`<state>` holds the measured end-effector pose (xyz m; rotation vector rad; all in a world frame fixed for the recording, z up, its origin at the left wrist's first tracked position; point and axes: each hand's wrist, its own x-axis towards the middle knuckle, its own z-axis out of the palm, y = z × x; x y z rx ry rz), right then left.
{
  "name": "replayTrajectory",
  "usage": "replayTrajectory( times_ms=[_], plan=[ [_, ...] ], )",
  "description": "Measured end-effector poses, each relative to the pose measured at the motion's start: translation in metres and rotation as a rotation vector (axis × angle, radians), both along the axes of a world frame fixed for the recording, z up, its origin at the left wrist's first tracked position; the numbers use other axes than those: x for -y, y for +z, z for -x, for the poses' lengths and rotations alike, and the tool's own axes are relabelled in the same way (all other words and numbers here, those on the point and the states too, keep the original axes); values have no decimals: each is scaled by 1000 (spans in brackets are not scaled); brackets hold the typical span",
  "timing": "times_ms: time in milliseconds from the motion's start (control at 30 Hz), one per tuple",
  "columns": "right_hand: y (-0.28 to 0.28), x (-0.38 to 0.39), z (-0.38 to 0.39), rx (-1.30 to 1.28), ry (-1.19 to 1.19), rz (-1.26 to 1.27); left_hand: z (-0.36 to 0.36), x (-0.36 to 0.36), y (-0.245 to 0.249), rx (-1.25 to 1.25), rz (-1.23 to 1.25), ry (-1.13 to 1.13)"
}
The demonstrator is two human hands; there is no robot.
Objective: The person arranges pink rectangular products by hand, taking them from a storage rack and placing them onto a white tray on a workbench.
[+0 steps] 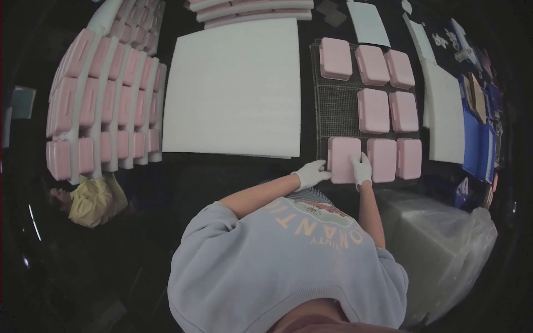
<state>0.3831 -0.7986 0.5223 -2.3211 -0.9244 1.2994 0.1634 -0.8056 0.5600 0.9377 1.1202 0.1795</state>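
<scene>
A pink lidded box (342, 158) lies at the front left of a dark wire rack (336, 108). My white-gloved left hand (312, 174) is at its lower left edge, thumb and fingers apart, with nothing visible between them. On the other side, my gloved right hand (362, 170) grips the box's right edge, one digit over its face and the others in the gap beside the neighbouring pink box (382, 160). More pink boxes stand in rows farther back on the rack.
A large white foam sheet (233, 89) lies left of the rack. Pink boxes (65, 102) between foam strips are stacked at far left. White sheets (446, 114) and blue bins (478, 141) are on the right. A plastic-wrapped block (433, 244) stands at lower right, a yellow bag (95, 202) at left.
</scene>
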Motion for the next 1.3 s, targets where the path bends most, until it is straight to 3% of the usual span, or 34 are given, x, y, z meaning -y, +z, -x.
replayTrajectory(
  times_ms=[100, 300, 367, 500, 600, 700, 833, 1000, 1133, 1300],
  plan=[
    [-16, -1, -5, -99, 49, -6, -32, -19, -21, -178, 53, 43],
    [-60, 4, -36, 32, 129, -110, -67, -27, -64, -230, 80, 66],
    [-57, -1, -38, -44, 110, -63, -71, -27, -75, -242, 68, 81],
    [-104, -1, -60, -91, 55, -62, -70, -24, -57, -266, 49, 115],
    [-104, 1, -63, -187, 10, -151, -65, -23, -28, -222, 44, 101],
    [8, -7, -23, -56, 124, -154, -64, -22, 0, -249, -67, 166],
    [54, -19, -2, -236, -80, -329, -44, -21, 43, -181, -249, 387],
    [78, -45, 23, -422, -140, -430, -17, -39, 65, -151, -530, 413],
    [94, -88, 61, -756, -66, -492, 29, -62, 103, -6, -538, 494],
    [111, -161, 132, -979, -139, -545, 152, -99, 98, -200, -563, 609]
  ],
)
